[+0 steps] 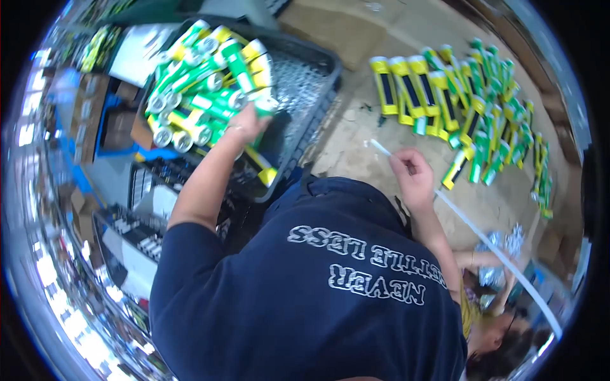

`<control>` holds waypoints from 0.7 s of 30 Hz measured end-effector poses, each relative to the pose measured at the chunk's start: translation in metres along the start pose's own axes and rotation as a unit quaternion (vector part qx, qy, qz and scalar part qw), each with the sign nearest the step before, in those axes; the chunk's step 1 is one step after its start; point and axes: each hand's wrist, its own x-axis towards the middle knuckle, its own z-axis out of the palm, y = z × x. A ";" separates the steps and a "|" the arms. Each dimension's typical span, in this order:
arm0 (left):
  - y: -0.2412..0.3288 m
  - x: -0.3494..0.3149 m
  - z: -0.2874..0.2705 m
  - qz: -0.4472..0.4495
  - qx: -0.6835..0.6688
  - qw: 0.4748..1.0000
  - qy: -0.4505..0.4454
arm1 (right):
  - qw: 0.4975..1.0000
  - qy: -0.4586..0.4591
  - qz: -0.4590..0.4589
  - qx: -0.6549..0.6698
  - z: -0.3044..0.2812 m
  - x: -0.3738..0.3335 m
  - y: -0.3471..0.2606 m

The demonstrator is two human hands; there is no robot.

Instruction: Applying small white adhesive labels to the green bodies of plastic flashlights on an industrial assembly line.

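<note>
My left hand (251, 124) reaches over the near right side of a heap of green, white and yellow flashlights (197, 82) in a dark plastic crate (324, 95). Its fingers are closed around a green flashlight (265, 105) with a pale end; motion blurs the grip. A yellow-and-black flashlight (264, 170) leans by the crate's near edge, below the wrist. To the right, my right hand (413, 174) is over the cardboard-coloured tabletop, thumb and fingers curled in a pinch on a long narrow white strip (492, 244). The strip's short end pokes out past the fingertips.
Many more flashlights (470, 95) lie in a loose spread on the tabletop (349, 136) at the right. Another person (486, 317) works at the lower right, arms near shiny clear wrapping (511, 241). Further crates (127, 241) and boxes stand to the left.
</note>
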 end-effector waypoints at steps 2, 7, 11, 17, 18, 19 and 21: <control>-0.034 0.031 0.024 0.078 -0.147 0.963 0.210 | 1.000 -0.002 -0.024 -0.010 0.000 0.002 -0.011; 0.068 0.000 -0.042 0.039 -0.766 0.642 0.011 | 0.998 0.015 -0.048 0.049 0.001 0.006 -0.037; 0.146 -0.038 -0.043 0.051 -0.801 0.431 -0.412 | 0.992 0.021 -0.016 0.121 -0.003 0.005 -0.057; 0.209 -0.095 -0.045 0.231 -0.614 0.717 -0.234 | 0.994 0.030 -0.017 0.108 -0.006 0.002 -0.068; 0.211 -0.097 -0.043 0.258 -0.586 0.739 -0.211 | 0.995 0.032 -0.043 0.086 -0.006 0.002 -0.067; 0.212 -0.098 -0.041 0.279 -0.562 0.753 -0.198 | 0.995 0.034 -0.043 0.086 -0.007 0.001 -0.066; 0.209 -0.097 -0.037 0.307 -0.540 0.760 -0.194 | 0.996 0.036 -0.038 0.076 -0.006 0.000 -0.065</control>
